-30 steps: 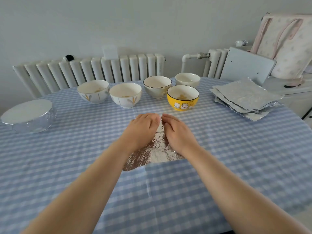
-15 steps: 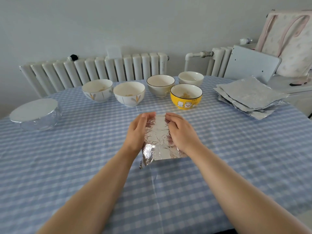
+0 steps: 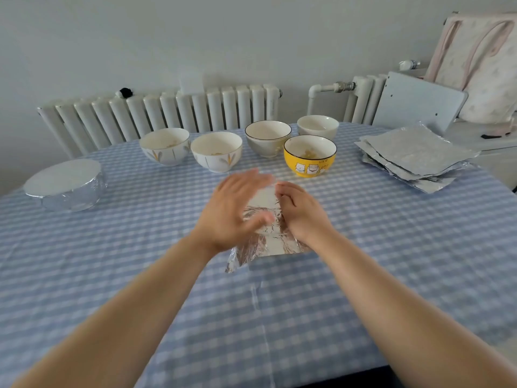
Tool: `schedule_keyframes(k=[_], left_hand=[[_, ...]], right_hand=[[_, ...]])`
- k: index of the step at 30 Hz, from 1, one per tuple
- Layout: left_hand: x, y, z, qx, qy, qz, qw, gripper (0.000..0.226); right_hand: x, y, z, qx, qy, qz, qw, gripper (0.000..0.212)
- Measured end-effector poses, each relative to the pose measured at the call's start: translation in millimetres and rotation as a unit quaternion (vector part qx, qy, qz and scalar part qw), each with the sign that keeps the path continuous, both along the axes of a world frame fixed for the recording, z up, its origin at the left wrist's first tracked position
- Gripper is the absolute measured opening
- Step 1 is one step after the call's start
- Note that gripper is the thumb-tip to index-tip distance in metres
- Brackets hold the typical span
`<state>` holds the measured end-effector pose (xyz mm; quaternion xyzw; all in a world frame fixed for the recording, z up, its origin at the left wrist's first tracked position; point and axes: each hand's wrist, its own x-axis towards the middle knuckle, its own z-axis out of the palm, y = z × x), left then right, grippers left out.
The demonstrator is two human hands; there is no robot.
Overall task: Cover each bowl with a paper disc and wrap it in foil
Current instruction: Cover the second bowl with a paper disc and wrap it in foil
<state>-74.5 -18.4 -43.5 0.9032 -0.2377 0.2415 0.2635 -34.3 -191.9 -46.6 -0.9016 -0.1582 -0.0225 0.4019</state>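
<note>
The tabletop [image 3: 391, 247], under a blue checked cloth, carries all work items. At its left edge stands one finished bowl [image 3: 65, 184], capped with a white paper disc and wrapped in foil around its wall. At the right edge lies the stack of foil sheets [image 3: 414, 158], unused. Five open bowls remain near the far edge: two white bowls with leaf print [image 3: 165, 147] [image 3: 216, 151], a grey bowl [image 3: 268, 138], a plain white bowl [image 3: 318, 127] and the yellow bowl [image 3: 310, 155]. None of them carries a disc or foil, so by this count one unit is complete and five are outstanding.

At centre lies a crumpled foil sheet [image 3: 268, 242]. The right hand [image 3: 303, 212] rests on its right side with the fingers curled; whether they pinch the foil cannot be told. The left hand [image 3: 237, 208] is blurred, its fingers spread wide over the sheet, gripping nothing. The sheet appears to be under preparation for the next bowl.
</note>
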Motion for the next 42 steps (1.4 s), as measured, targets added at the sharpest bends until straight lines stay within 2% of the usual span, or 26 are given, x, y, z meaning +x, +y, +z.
schedule_keyframes(k=[2,3,7,12,16,18,20,21,23,26,28,32,34,38,42], left_hand=[[4,-1,-20,0.102,-0.011,-0.019,0.995,0.099],[7,1,-29,0.117,-0.021,-0.021,0.993,0.100],[14,3,-42,0.081,-0.100,-0.035,0.991,0.095],[15,8,-45,0.087,-0.142,-0.062,0.984,0.094],[11,27,-48,0.101,-0.090,-0.056,0.989,0.103],[6,39,-47,0.150,-0.051,-0.024,0.987,0.110],[2,43,-38,0.204,-0.044,-0.004,0.978,0.112],[0,40,-31,0.203,-0.043,0.000,0.978,0.112],[0,25,-16,0.138,0.007,0.001,0.990,0.117],[6,4,-3,0.050,0.149,-0.001,0.988,0.124],[9,-4,-2,0.037,0.199,0.015,0.979,0.118],[13,-10,-8,0.089,0.174,0.058,0.979,0.087],[13,-12,-8,0.100,0.179,0.069,0.976,0.071],[10,-14,-3,0.106,0.196,0.087,0.971,0.062],[10,-14,-2,0.120,0.202,0.090,0.968,0.052]], right_hand=[[1,-1,-1,-0.002,-0.004,0.000,1.000,0.042],[1,-1,-1,0.002,-0.003,0.000,1.000,0.042],[3,-1,-4,0.012,-0.004,-0.007,1.000,0.041],[2,-1,-4,0.027,-0.003,-0.014,1.000,0.040],[0,-1,-4,0.031,-0.003,-0.012,0.999,0.041],[-1,-1,-5,0.023,-0.007,-0.006,1.000,0.042],[-1,-1,-6,0.016,-0.010,-0.002,1.000,0.043],[-1,-1,-5,0.021,-0.006,0.000,1.000,0.043],[0,-1,-5,0.019,-0.010,0.002,1.000,0.044],[2,-1,-4,-0.011,-0.023,0.000,1.000,0.044],[1,-1,-4,-0.013,-0.020,0.008,1.000,0.048],[-3,-5,-6,0.036,-0.032,0.024,0.999,0.081],[-4,-10,-12,0.053,-0.072,0.044,0.995,0.094],[-3,-20,-24,-0.026,-0.208,0.119,0.971,0.104],[0,-28,-27,-0.085,-0.258,0.148,0.951,0.106]])
